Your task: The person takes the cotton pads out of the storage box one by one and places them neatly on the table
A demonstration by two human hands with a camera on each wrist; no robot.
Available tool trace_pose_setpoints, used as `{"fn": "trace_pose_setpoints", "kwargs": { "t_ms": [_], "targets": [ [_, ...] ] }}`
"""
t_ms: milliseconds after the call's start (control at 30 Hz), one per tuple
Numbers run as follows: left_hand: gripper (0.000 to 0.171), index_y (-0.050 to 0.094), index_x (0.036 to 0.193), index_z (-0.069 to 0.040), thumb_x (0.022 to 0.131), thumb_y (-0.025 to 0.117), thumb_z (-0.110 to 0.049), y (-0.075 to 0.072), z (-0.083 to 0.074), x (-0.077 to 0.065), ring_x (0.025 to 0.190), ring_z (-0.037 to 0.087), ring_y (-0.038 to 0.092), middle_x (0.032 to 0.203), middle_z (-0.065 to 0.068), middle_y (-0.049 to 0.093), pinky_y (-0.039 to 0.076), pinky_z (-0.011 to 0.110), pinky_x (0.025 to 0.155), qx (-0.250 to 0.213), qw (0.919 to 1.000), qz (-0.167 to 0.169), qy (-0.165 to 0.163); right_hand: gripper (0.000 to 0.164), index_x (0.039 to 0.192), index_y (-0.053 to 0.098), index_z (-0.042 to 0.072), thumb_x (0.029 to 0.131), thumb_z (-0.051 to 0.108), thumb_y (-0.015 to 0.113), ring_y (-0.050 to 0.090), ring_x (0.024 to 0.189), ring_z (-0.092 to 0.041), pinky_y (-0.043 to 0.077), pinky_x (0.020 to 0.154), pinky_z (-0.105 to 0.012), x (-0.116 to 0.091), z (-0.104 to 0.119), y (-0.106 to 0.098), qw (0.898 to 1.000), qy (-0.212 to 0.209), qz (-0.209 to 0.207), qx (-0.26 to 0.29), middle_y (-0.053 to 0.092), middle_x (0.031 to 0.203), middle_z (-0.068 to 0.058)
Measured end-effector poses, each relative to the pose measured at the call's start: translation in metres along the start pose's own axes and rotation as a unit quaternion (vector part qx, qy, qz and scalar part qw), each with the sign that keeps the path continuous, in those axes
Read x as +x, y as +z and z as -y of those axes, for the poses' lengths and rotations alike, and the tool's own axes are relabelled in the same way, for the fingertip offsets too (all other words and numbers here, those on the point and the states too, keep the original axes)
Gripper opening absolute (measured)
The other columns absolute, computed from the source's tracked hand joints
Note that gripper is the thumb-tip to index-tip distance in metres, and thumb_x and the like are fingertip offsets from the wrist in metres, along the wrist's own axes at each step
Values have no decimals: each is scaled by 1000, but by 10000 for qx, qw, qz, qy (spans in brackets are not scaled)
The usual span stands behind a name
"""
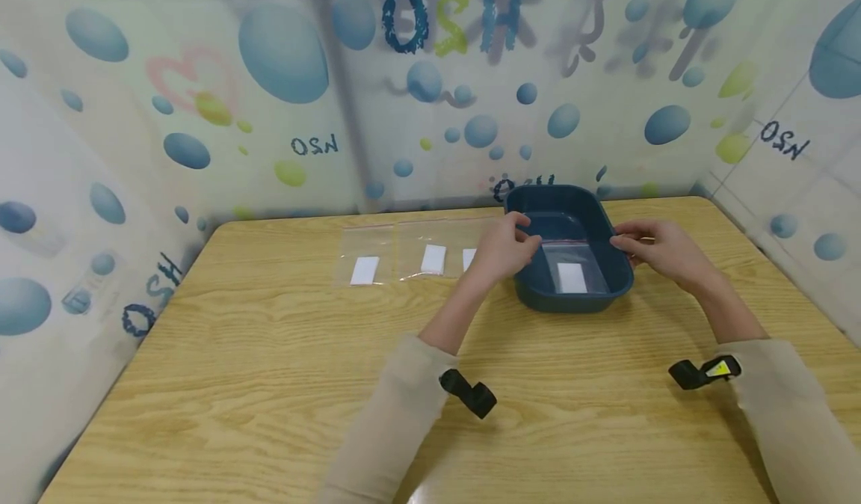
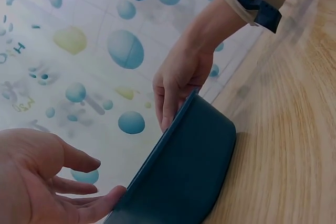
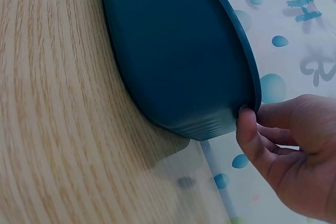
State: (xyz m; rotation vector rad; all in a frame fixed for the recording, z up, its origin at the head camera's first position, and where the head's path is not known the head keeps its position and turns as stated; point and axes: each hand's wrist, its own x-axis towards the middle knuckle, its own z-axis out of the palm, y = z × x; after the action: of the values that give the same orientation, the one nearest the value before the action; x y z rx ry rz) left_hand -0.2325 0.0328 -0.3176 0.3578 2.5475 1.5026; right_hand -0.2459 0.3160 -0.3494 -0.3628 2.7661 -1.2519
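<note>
A dark blue plastic basin (image 1: 565,303) stands on the table, its far side near the wall. Inside it lies a clear zip bag (image 1: 585,253) with a white card (image 1: 572,278) in it. My right hand (image 1: 662,251) pinches the basin's right rim between thumb and fingers; the right wrist view shows this hand (image 3: 299,150) at the rim's corner. Over the left rim is my left hand (image 1: 501,248), fingers loosely bent and apart. In the left wrist view, a fingertip of the left hand (image 2: 47,182) touches the rim, and nothing is held.
On the wooden table (image 1: 269,369), left of the basin, lie a clear zip bag (image 1: 344,253), another zip bag (image 1: 409,246) and a third partly hidden behind the left hand, each with a white card. A patterned wall covering (image 1: 377,130) borders the table's back.
</note>
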Motion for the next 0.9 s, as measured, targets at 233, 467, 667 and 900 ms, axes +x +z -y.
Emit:
{"fn": "trace_pose_setpoints", "kwargs": {
  "t_ms": [233, 467, 667, 900],
  "targets": [
    [49, 51, 144, 0, 103, 61, -25, 14, -5, 8, 86, 19, 65, 112, 13, 70, 51, 29, 73, 977, 9952, 59, 2, 49, 136, 51, -13, 106, 25, 54, 63, 80, -7, 57, 71, -29, 0, -1, -1, 10000, 10, -31, -14, 61, 117, -27],
    [39, 57, 128, 4, 103, 58, -25, 25, -8, 16, 80, 20, 57, 107, 15, 64, 46, 29, 73, 1295, 9909, 346, -83, 50, 136, 52, -13, 106, 27, 55, 63, 79, -6, 57, 71, -29, 0, -2, -1, 10000, 39, -79, -13, 61, 117, -27],
    [22, 52, 85, -4, 100, 59, -18, 35, -2, 24, 60, 17, 45, 72, 4, 46, 41, 28, 59, 1124, 9920, 517, -260, 49, 135, 53, -13, 106, 26, 56, 64, 79, -8, 58, 71, -30, 1, -2, 1, 9999, -8, -86, 67, 62, 116, -27],
    [32, 45, 72, -9, 99, 59, -15, 47, 0, 33, 52, 14, 40, 65, 2, 42, 37, 26, 51, 1292, 9891, 578, -399, 49, 135, 52, -12, 106, 27, 55, 63, 80, -8, 57, 71, -30, 1, -2, 0, 10000, 28, -41, 7, 62, 117, -28]
  ]
}}
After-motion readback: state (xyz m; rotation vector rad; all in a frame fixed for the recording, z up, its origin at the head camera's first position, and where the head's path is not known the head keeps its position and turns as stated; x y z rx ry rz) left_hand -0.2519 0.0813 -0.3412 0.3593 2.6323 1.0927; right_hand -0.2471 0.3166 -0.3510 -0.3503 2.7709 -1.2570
